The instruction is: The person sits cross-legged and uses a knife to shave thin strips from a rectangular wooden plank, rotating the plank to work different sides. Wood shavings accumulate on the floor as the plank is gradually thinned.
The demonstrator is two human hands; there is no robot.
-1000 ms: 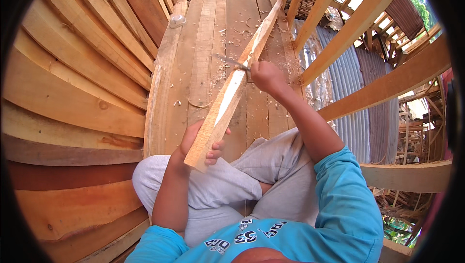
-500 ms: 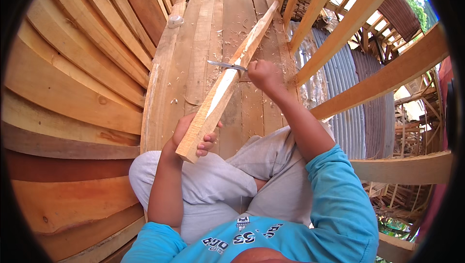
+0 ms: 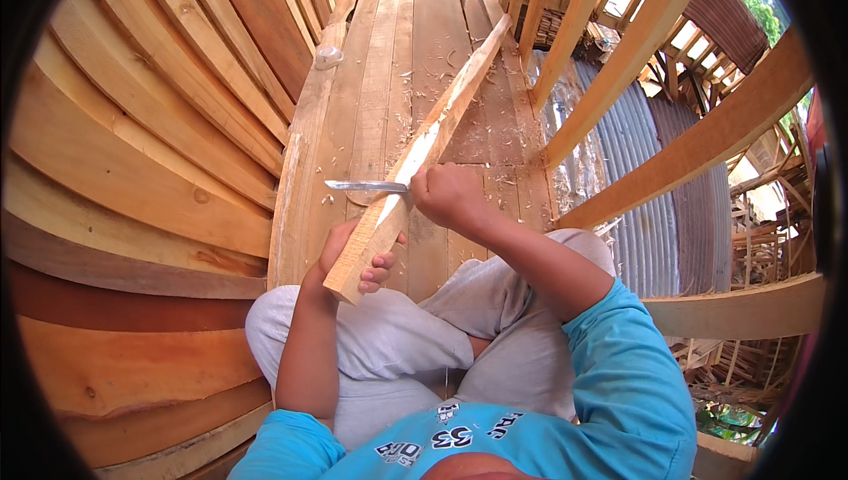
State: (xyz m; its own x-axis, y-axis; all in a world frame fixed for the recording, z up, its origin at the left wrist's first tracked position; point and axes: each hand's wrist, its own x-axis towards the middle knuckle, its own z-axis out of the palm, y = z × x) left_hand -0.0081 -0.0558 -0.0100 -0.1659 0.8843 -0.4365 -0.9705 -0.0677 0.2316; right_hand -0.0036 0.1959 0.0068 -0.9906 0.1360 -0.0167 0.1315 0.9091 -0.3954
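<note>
The wooden stick (image 3: pixel 363 249) slants above the plank floor (image 3: pixel 375 109), its long axis running from the person's lap, near left, to the far right. Its tapered end points away, toward the floor's right edge; I cannot tell whether it touches. The left hand (image 3: pixel 333 245) has its fingers wrapped around the blunt near end. The right hand's (image 3: pixel 449 195) fingers are closed around the knife (image 3: pixel 367 186), its blade lying across the stick, tip leftward. The step appears to be shaving; the next stroke calls for a shallow blade angle, clear of the left fingers.
</note>
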